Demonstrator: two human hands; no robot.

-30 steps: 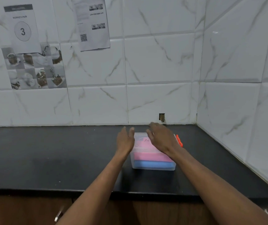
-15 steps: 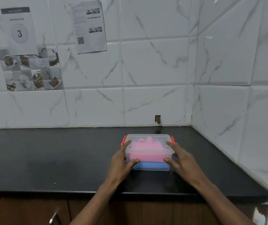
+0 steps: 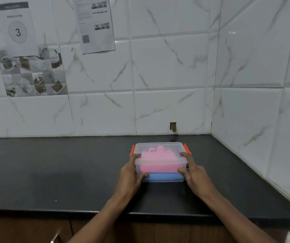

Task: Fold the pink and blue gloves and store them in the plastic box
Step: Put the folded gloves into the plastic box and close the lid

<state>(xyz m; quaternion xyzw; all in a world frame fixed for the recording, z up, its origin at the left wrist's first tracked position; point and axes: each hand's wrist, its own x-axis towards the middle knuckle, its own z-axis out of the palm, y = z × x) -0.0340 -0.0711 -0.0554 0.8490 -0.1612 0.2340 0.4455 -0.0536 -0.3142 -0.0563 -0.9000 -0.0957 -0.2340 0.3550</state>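
Gloves filled the plastic box [image 3: 160, 163] on the black counter [image 3: 53, 172]: the pink glove [image 3: 158, 160] lay on top of the blue glove [image 3: 160, 177], both seen through the clear walls and the fitted lid. The left hand [image 3: 129, 174] clasped the box's left end, thumb pressed against the front wall and fingers curled over the lid's edge just below the orange clip [image 3: 132, 150]. The right hand [image 3: 192, 174] gripped the opposite end in the same way (its thumb on the front wall too). Half a second earlier both hands were already at the box's ends; by now their fingers had closed more firmly round the corners.
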